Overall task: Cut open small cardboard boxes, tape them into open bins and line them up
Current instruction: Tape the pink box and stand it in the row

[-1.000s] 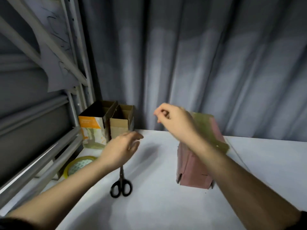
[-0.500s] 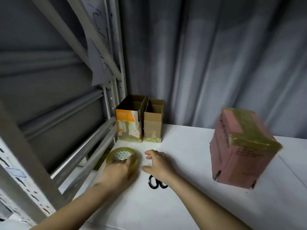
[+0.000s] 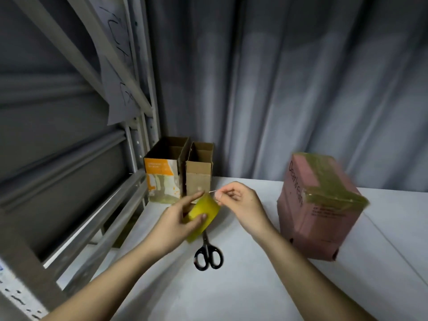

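My left hand (image 3: pixel 178 218) grips a yellowish roll of tape (image 3: pixel 202 216) lifted off the white table (image 3: pixel 231 286). My right hand (image 3: pixel 240 205) pinches the tape's free end at the top of the roll. Black-handled scissors (image 3: pixel 208 253) lie flat on the table just below the roll. A pink cardboard box (image 3: pixel 319 205), closed and sealed with yellowish tape, stands at the right. Two open-topped bins stand side by side at the back left: one with orange print (image 3: pixel 163 174) and a plain brown one (image 3: pixel 199 174).
Grey metal shelving (image 3: pixel 76 205) runs along the left edge of the table, with a sheet of paper (image 3: pixel 118 84) hanging from it. A grey curtain (image 3: pixel 289 89) hangs behind the table.
My left hand lifted the tape roll from the table. My right hand left the scissors and took hold of the tape's end. The view shifted slightly.
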